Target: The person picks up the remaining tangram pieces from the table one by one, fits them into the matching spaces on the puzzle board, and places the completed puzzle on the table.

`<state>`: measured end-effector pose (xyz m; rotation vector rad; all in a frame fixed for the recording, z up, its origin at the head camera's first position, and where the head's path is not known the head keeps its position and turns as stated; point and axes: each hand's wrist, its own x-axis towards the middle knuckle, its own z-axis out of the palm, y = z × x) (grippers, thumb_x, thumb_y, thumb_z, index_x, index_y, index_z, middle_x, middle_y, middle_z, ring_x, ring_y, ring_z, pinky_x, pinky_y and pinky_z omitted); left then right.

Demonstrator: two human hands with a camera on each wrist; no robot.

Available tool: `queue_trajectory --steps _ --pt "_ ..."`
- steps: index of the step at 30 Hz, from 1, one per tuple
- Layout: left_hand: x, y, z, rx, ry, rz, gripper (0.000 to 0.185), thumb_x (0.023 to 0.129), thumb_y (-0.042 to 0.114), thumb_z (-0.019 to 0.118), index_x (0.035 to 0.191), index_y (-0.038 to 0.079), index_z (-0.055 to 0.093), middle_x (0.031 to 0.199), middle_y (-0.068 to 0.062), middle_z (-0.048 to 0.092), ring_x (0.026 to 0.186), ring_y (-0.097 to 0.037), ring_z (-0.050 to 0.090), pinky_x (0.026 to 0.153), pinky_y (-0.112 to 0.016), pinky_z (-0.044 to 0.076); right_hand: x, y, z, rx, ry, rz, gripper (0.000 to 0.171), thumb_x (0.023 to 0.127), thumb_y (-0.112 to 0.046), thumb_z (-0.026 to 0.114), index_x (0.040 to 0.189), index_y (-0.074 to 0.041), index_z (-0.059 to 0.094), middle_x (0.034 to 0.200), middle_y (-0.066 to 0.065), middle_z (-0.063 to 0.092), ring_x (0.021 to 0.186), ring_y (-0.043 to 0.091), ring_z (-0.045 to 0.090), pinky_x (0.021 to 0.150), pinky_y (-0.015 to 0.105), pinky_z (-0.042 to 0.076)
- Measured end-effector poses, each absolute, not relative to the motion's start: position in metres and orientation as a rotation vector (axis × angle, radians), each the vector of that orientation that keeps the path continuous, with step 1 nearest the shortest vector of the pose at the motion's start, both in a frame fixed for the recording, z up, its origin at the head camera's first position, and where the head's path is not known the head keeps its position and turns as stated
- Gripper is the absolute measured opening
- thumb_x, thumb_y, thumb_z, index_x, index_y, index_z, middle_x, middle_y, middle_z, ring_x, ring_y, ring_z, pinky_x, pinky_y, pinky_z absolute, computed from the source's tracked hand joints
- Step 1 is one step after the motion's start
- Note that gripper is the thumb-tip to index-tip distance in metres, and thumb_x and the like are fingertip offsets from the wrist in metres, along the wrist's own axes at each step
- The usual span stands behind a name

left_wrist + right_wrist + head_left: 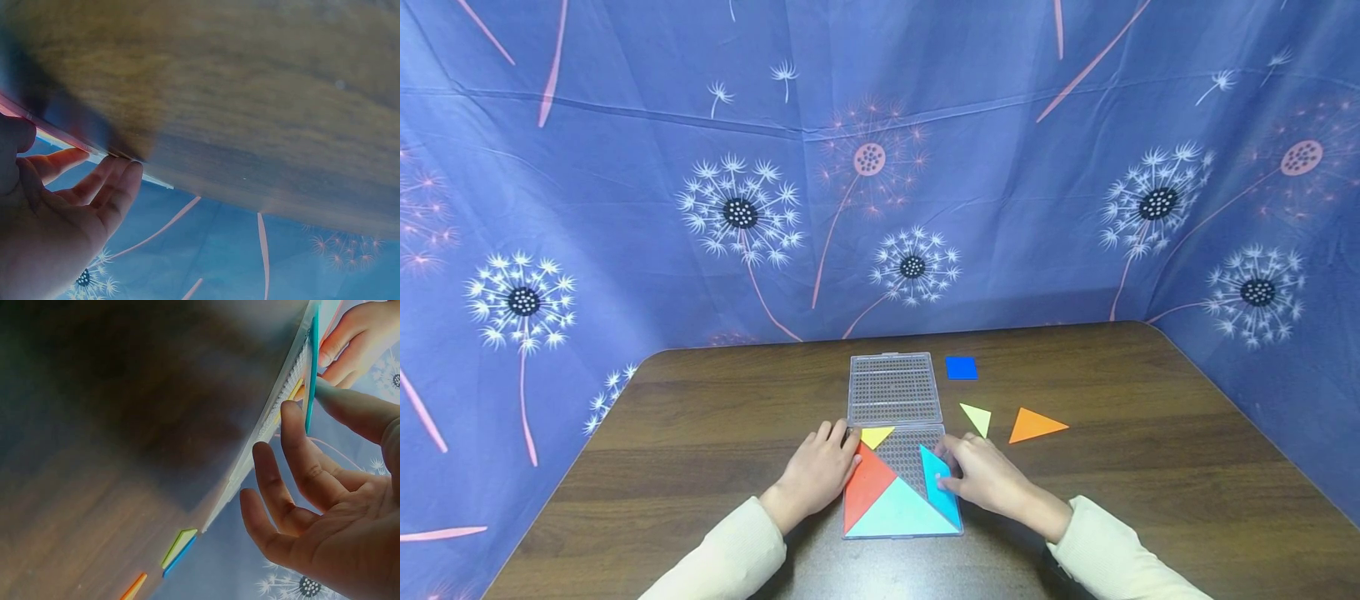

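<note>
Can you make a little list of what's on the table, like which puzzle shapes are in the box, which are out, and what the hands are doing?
Box: clear tray, its lid lying open behind it
Inside tray: red triangle, light teal triangle, small yellow triangle
Being placed: blue parallelogram
Outside tray: blue square, pale yellow triangle, orange triangle
Left hand: rests at tray's left edge
Right hand: pinches blue parallelogram
Surface: brown wooden table
</note>
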<state>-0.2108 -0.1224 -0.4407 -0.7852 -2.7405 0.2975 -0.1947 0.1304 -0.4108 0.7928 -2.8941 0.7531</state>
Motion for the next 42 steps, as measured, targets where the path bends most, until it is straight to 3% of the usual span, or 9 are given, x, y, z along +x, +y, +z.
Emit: queue_trajectory --steps 14,24,31,42 --pt "-0.2109 -0.1221 -0.4403 -0.778 -2.743 0.301 0.041 0.093 0.036 0.047 0.124 0.009 0.054 0.112 -0.011 0.052 0.096 -0.024 0.051 0.079 -0.035 0.048 -0.1942 0.1298 -0.4122 0.826 -2.878 0.568 0.020 0.071 -0.015 0.076 0.083 -0.008 0.062 0.055 -0.011 0.040 0.063 0.010 0.039 0.056 0.022 0.029" --pt "-0.2109 -0.1220 -0.4403 -0.777 -2.758 0.291 0.043 0.093 0.037 0.046 0.125 0.010 0.054 0.113 -0.011 0.052 0.097 -0.024 0.051 0.079 -0.035 0.048 -0.1935 0.1300 -0.4138 0.814 -2.883 0.501 0.020 0.067 -0.014 0.078 0.082 -0.006 0.066 0.060 -0.007 0.050 0.068 0.012 0.043 0.062 0.028 0.032" --pt "-0.2112 -0.1222 -0.4412 -0.778 -2.752 0.284 0.043 0.093 0.036 0.046 0.125 0.009 0.054 0.112 -0.011 0.052 0.096 -0.024 0.050 0.078 -0.035 0.048 -0.1926 0.1282 -0.4139 0.808 -2.869 0.444 0.026 0.067 -0.015 0.078 0.089 -0.006 0.067 0.082 0.002 0.063 0.078 0.019 0.053 0.067 0.035 0.039" --pt "-0.2117 -0.1230 -0.4424 -0.783 -2.737 0.290 0.042 0.093 0.036 0.047 0.124 0.009 0.054 0.111 -0.010 0.052 0.095 -0.024 0.050 0.078 -0.035 0.048 -0.1918 0.1304 -0.4154 0.974 -2.803 0.373 0.029 0.071 -0.015 0.076 0.099 -0.012 0.067 0.099 0.002 0.062 0.091 0.021 0.053 0.078 0.042 0.043"
